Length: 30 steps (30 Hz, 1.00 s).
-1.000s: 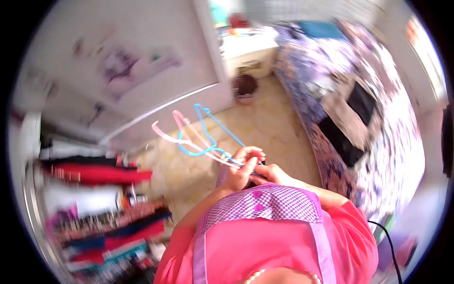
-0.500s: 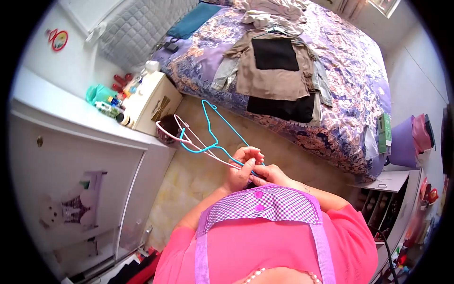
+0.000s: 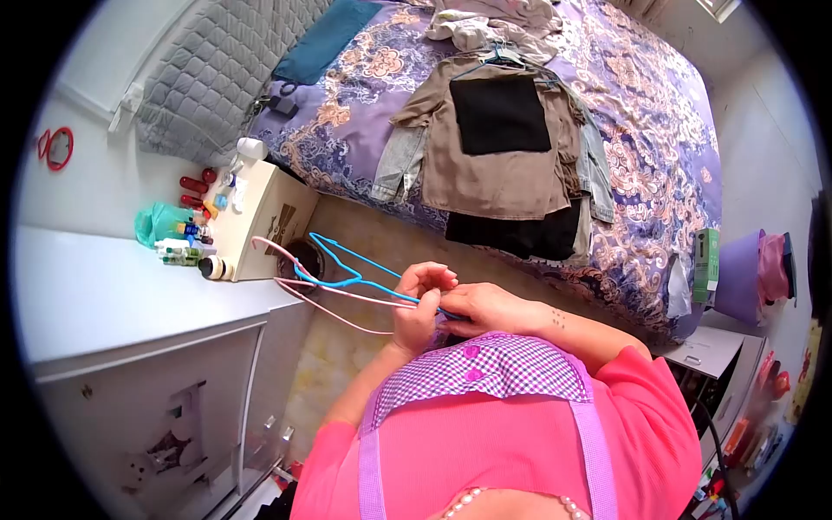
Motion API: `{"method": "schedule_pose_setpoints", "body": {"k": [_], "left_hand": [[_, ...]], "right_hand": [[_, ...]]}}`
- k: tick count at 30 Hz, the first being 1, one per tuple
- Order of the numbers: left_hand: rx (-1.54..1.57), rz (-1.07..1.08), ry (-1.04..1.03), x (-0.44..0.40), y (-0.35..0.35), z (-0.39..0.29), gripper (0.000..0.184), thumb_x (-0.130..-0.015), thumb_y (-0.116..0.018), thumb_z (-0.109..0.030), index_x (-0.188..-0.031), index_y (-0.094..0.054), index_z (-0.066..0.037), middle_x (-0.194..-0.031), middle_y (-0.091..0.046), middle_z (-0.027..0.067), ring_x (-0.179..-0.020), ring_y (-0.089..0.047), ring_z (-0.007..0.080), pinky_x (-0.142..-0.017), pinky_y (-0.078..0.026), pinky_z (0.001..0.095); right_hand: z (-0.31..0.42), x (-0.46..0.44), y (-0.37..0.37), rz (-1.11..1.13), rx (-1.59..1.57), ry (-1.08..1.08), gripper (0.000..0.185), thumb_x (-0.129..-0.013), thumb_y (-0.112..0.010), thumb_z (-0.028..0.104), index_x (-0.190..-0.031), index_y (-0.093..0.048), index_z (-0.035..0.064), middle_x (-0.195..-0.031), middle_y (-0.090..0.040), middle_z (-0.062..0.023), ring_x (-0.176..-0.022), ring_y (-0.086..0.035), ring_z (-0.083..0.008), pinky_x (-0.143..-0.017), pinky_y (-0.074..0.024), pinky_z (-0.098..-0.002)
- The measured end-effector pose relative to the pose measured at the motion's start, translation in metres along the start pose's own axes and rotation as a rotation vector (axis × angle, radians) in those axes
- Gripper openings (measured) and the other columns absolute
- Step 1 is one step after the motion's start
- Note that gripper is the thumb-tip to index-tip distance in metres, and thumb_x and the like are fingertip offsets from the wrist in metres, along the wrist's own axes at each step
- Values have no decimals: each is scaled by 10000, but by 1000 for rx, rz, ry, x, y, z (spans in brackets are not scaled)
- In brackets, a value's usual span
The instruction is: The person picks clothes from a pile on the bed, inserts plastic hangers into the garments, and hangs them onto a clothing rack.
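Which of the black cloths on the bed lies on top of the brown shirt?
The squarish black cloth, on the upper part of the brown shirt; the other black cloth shows from under its hem.

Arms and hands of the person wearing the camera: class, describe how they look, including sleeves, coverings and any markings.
The left hand and right hand are both ungloved. Plain bright pink sleeves, the left sleeve and right sleeve, leave the forearms bare. Small dark dots mark the right forearm near the wrist. No cuff or watch shows.
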<state>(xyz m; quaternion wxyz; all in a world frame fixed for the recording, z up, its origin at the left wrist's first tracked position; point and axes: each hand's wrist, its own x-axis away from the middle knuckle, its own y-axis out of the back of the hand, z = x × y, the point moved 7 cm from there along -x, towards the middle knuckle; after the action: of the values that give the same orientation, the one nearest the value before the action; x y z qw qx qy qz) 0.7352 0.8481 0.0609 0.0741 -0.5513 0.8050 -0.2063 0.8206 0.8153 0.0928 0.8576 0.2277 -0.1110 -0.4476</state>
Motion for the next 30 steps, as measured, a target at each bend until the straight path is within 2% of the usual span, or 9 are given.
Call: {"method": "schedule_pose_setpoints", "body": {"k": [10,15,17,19,21,22,25,27,30], "left_hand": [[-124,-128,-23,-92,-25,25,281,-749,-410,60,-1016,-492,28,-910,-574,136,-836,-568,196,-795,-463,318],[-130,-280,32,-143,-55,49,278,-753,-401,55,-1018,-479,33,-900,-571,146,-826,-565,201,-784,-462,321],[-154,-325,96,-164,-72,59,275,-750,-399,55,-1012,-481,38,-896,-572,147,-817,-567,202,-780,-463,322],[-146,-287,61,-184,-85,71,251,-772,-390,54,-995,-505,39,-927,-557,136,-841,-561,193,-791,-462,310],[-105,-260,18,-199,-95,78,235,-753,-380,49,-938,-527,55,-925,-551,161,-832,-566,217,-783,-465,319],[-131,-263,-12,-204,-99,79,230,-733,-379,32,-896,-538,68,-918,-547,179,-812,-570,237,-768,-471,329],[-143,-361,-23,-206,-94,91,234,-735,-375,-2,-882,-544,68,-899,-546,182,-776,-573,238,-742,-477,338],[-141,-437,-33,-204,-90,100,231,-748,-364,-5,-891,-534,63,-890,-544,183,-768,-570,238,-721,-479,344],[-157,-476,21,-203,-87,109,234,-751,-365,1,-904,-532,61,-905,-541,183,-779,-571,241,-730,-481,352]], "right_hand": [[-91,-14,80,205,-200,62,296,-843,-557,291,-978,-538,29,-843,-552,-153,-786,-547,-296,-690,-451,-373],[-157,-18,163,252,-346,-56,336,-832,-572,295,-1009,-570,9,-883,-591,-151,-813,-575,-278,-703,-452,-360],[-215,-25,203,143,-245,27,309,-827,-576,272,-1000,-580,16,-895,-594,-150,-829,-572,-288,-727,-455,-364],[-314,-30,245,39,-198,-213,272,-813,-582,239,-981,-593,26,-905,-597,-152,-850,-571,-298,-754,-458,-370],[-414,-31,307,-195,116,-297,248,-782,-592,198,-966,-601,32,-922,-599,-156,-860,-576,-305,-761,-465,-373],[-465,-27,334,-329,112,-444,224,-773,-597,175,-949,-604,36,-915,-601,-145,-847,-581,-291,-752,-469,-357],[-607,-10,411,-726,47,-450,211,-811,-559,147,-1000,-576,56,-917,-604,-118,-868,-589,-222,-764,-463,-315],[-634,-5,456,-960,13,-502,207,-809,-552,135,-1002,-577,64,-916,-610,-105,-870,-589,-215,-772,-458,-309],[-663,-10,491,-866,413,-679,298,-806,-496,120,-1095,-520,49,-1112,-540,-131,-1037,-502,-292,-881,-403,-378]]}}
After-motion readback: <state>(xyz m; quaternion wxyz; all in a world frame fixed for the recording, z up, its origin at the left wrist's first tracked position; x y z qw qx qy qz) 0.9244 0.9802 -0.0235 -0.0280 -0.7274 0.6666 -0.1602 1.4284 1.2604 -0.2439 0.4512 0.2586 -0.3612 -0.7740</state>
